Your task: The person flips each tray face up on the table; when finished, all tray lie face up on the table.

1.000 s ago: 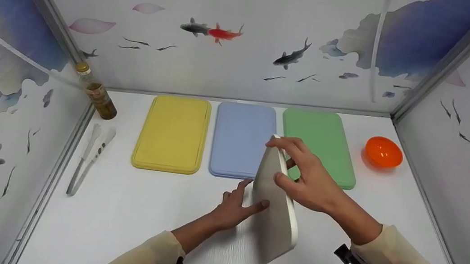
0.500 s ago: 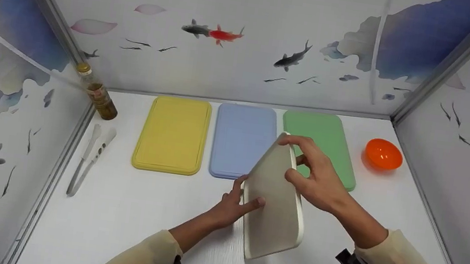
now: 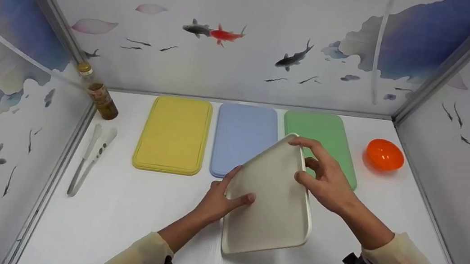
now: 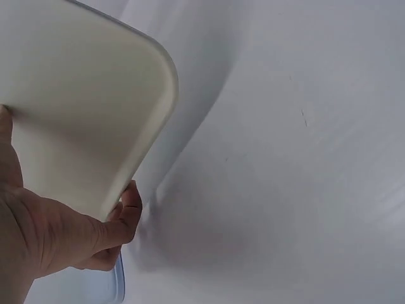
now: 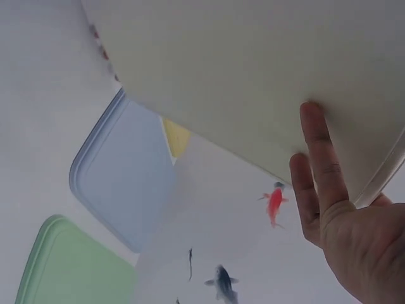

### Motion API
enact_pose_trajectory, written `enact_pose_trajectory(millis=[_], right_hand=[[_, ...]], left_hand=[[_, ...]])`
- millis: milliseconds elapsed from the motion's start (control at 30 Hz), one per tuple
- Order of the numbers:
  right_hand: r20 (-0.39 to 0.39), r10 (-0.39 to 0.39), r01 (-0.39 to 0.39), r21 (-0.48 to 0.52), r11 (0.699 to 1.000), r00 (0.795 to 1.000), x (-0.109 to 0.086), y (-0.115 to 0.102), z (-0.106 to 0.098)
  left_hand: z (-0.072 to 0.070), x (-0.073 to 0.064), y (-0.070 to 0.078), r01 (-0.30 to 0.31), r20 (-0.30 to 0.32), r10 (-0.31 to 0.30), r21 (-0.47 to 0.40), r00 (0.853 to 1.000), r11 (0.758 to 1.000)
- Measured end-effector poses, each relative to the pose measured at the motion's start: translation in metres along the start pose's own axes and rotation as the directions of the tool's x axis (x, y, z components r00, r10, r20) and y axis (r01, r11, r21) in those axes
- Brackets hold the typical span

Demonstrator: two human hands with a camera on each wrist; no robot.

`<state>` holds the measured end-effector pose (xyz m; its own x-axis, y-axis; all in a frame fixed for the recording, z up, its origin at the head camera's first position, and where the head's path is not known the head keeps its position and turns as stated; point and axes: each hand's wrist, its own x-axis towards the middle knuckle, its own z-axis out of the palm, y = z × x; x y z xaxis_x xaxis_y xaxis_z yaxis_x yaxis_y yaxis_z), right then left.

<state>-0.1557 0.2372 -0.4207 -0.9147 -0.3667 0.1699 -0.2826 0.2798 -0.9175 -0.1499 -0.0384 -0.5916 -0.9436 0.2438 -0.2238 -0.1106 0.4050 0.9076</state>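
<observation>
An off-white rectangular tray [image 3: 271, 205] with a low raised rim is held tilted between both hands over the front middle of the table. My left hand [image 3: 218, 200] grips its left edge, thumb on the inner face and fingers round behind; the left wrist view shows these fingers [image 4: 130, 215] curled at the rim. At the upper right edge, my right hand [image 3: 332, 181] holds the tray between thumb and fingers. In the right wrist view, two fingers [image 5: 326, 152] reach along the tray's underside. Part of the blue and green boards is hidden behind the tray and right hand.
A yellow board [image 3: 173, 135], a blue board [image 3: 241, 137] and a green board [image 3: 323, 134] lie in a row at the back. Tongs [image 3: 101, 147] and a bottle [image 3: 103, 98] are at left, an orange bowl [image 3: 384, 155] at right. Printed walls [image 3: 233, 77] enclose the table.
The tray has turned from nearly edge-on to show its broad inner face. Its lower end has swung left; my left hand has moved slightly left, my right hand slightly right.
</observation>
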Motion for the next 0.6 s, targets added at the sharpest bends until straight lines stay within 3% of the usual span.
enact_pose_trajectory(millis=[67,167,400,600], right_hand=[[-0.006,-0.021,0.021,0.019,1.000,1.000,0.000,0.004,-0.002],[-0.007,-0.046,0.046,-0.001,0.999,0.999,0.000,0.010,-0.004],[0.016,-0.021,0.024,-0.196,0.980,1.000,-0.003,0.021,-0.002],[0.024,-0.023,0.031,-0.403,0.915,0.999,-0.007,0.029,0.002]], left_hand=[[-0.008,-0.003,0.001,0.046,-0.035,-0.045,0.049,0.998,0.998],[-0.020,-0.007,0.005,0.067,-0.086,-0.056,0.126,0.995,0.990],[-0.044,-0.016,0.018,0.088,-0.196,-0.028,0.303,0.980,0.949],[-0.058,-0.020,0.026,0.116,-0.226,-0.030,0.375,0.974,0.920]])
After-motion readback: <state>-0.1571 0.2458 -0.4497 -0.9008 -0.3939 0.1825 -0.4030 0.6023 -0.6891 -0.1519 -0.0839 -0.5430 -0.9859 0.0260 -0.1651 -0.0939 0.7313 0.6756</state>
